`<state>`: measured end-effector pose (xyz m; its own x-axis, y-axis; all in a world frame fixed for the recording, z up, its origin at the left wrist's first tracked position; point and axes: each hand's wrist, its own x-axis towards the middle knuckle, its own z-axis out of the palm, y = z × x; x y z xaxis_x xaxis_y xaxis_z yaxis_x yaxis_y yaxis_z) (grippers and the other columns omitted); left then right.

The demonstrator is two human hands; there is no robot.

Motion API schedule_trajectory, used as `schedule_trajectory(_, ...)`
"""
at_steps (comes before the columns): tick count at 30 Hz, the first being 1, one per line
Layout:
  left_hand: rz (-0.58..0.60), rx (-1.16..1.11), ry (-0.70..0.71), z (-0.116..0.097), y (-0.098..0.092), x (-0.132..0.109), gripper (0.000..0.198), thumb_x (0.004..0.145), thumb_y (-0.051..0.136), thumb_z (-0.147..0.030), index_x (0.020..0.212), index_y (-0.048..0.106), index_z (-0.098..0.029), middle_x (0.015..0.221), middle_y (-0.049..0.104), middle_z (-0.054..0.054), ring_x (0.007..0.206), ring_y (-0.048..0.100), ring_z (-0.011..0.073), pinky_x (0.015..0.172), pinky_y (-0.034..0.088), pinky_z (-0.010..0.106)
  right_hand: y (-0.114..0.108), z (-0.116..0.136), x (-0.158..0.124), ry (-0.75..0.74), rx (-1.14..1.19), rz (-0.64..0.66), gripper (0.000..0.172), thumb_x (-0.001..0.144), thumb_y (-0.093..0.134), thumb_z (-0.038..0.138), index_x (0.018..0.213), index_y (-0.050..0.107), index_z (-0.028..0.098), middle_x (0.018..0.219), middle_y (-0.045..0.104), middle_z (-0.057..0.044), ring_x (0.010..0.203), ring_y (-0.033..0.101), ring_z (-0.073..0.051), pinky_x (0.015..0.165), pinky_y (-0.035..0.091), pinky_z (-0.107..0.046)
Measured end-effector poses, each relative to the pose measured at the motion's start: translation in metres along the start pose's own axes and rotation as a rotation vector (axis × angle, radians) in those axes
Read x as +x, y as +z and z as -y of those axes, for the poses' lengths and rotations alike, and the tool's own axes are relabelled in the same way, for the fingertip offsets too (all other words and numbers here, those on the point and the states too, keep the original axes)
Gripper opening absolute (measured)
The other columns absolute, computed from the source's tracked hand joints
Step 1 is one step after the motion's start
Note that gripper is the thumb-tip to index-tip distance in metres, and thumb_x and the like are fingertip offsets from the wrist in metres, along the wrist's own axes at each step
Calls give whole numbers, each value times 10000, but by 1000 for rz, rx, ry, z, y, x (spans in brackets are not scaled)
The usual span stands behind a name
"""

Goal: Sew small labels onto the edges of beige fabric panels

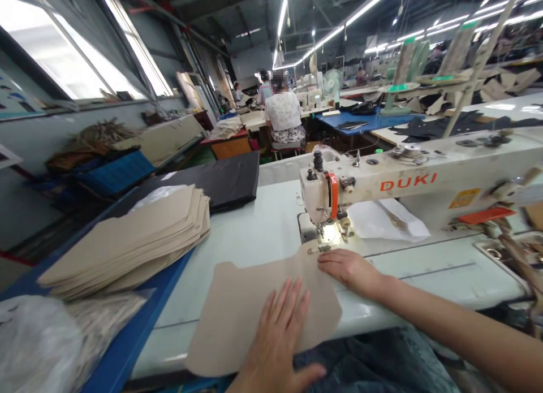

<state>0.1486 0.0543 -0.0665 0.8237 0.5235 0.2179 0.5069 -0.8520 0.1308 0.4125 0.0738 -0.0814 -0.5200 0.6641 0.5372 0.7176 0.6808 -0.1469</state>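
Observation:
A beige cut fabric panel (pixel 237 302) lies flat on the pale sewing table, one upper corner reaching under the presser foot of the sewing machine (pixel 365 184). My left hand (pixel 282 319) rests on the panel with its fingers stretched out. Close to the lit needle area, my right hand (pixel 350 268) lies flat over the panel's right edge, fingers extended and side by side. Neither hand grips anything. The needle itself is too small to make out.
A stack of beige panels (pixel 136 234) sits on a blue surface at left, with a black folded sheet (pixel 216 181) behind it. Clear plastic bags (pixel 38 342) lie at the front left. White paper (pixel 386 220) is under the machine arm. A person (pixel 283 110) sits further back.

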Motion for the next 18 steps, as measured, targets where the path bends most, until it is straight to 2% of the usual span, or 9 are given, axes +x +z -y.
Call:
schedule_trajectory(3, 19, -20, -174, 23, -14, -32, 447, 892, 432, -232, 1336, 473, -200, 1341, 523, 84, 1237, 490, 231, 1027, 438, 385, 0, 4, 0, 35, 39, -62, 291, 975, 391, 245, 1059, 649, 143, 1053, 680, -87, 981, 632, -192, 875, 531, -322)
schedule_trajectory(5, -83, -38, -427, 46, -43, -28, 383, 932, 305, -230, 1132, 631, -193, 1076, 691, 51, 989, 652, 184, 853, 544, 283, -1, 8, 1, 56, 50, -101, 298, 971, 405, 264, 1146, 610, 137, 1099, 663, -106, 1030, 613, -204, 909, 517, -344)
schedule_trajectory(7, -246, 44, -660, 69, -89, -4, 391, 936, 323, -367, 1025, 660, -190, 904, 721, 48, 873, 679, 230, 738, 571, 318, -3, 12, 3, 73, 61, -99, 319, 965, 413, 258, 1214, 566, 129, 1142, 642, -126, 1059, 600, -214, 925, 508, -359)
schedule_trajectory(9, -471, 222, -754, 90, -142, 38, 429, 924, 316, -417, 984, 655, -161, 842, 707, 80, 845, 671, 286, 712, 560, 383, -5, 15, 4, 103, 92, -39, 311, 957, 418, 243, 1211, 570, 147, 1149, 641, -118, 1040, 609, -213, 911, 515, -349)
schedule_trajectory(10, -545, 325, -775, 101, -166, 64, 440, 922, 314, -418, 979, 646, -134, 854, 696, 108, 851, 662, 314, 723, 546, 419, -4, 17, 4, 127, 112, -4, 297, 953, 421, 234, 1188, 588, 162, 1137, 648, -106, 1023, 617, -210, 903, 519, -342)
schedule_trajectory(12, -623, 428, -690, 124, -201, 118, 462, 947, 254, -341, 1103, 588, -63, 988, 670, 151, 953, 629, 324, 829, 502, 453, 1, 18, 4, 168, 143, 30, 274, 943, 426, 217, 1131, 623, 185, 1101, 667, -90, 989, 633, -203, 891, 524, -326)
schedule_trajectory(13, -627, 427, -641, 137, -211, 145, 458, 962, 206, -283, 1211, 526, -69, 1141, 627, 136, 1073, 583, 290, 920, 463, 423, 6, 17, 2, 178, 152, 27, 272, 936, 428, 206, 1116, 631, 191, 1090, 672, -89, 983, 637, -200, 890, 524, -316)
schedule_trajectory(15, -527, 401, -560, 166, -211, 193, 444, 951, 221, -170, 1352, 401, -112, 1391, 461, 78, 1282, 414, 204, 1070, 330, 327, 19, 11, -2, 176, 156, -7, 276, 918, 439, 183, 1108, 638, 203, 1086, 677, -89, 982, 642, -191, 891, 523, -291)
schedule_trajectory(18, -420, 344, -623, 208, -175, 238, 486, 905, 238, -75, 1358, 407, -125, 1411, 445, 81, 1298, 396, 170, 1069, 324, 288, 39, -10, -6, 147, 150, -28, 262, 891, 502, 232, 1095, 657, 289, 1034, 703, -42, 900, 680, -186, 803, 566, -257)
